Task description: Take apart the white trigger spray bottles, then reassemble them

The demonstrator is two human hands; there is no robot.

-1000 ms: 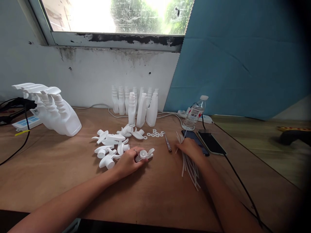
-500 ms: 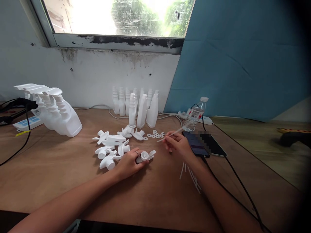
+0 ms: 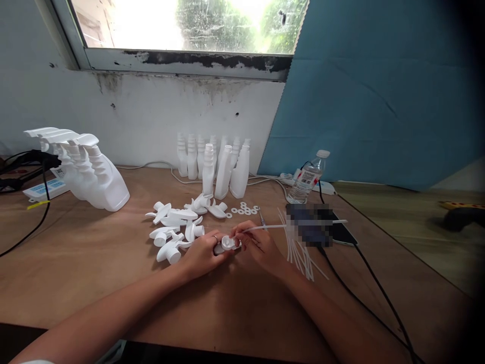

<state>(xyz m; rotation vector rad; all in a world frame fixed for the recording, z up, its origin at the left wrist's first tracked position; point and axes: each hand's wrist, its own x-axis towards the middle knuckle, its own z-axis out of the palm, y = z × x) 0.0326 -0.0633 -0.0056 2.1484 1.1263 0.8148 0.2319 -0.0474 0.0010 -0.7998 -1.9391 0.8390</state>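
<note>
My left hand (image 3: 204,253) is closed around a white spray trigger head (image 3: 228,243), its round collar facing up toward me. Pinched in my right hand (image 3: 259,246) is a thin white dip tube (image 3: 273,227), whose long end runs out to the right past the phones. The fingertips of that hand are right at the collar; whether the tube's near end is inside it cannot be made out. Left of my hands lies a pile of loose white trigger heads (image 3: 178,217). Several small white ring washers (image 3: 248,211) lie beyond my right hand.
More white tubes (image 3: 299,258) lie right of my right wrist, by two phones (image 3: 341,230) with black cables. White bottles (image 3: 223,174) stand at the wall. Bottles with trigger heads (image 3: 102,182) stand at left, near a power strip (image 3: 47,189). A clear water bottle (image 3: 307,179) stands behind the phones.
My right hand has moved left and nearer, bringing the tube to the trigger head's collar. The bundle of tubes it covered now shows. My left hand keeps its hold.
</note>
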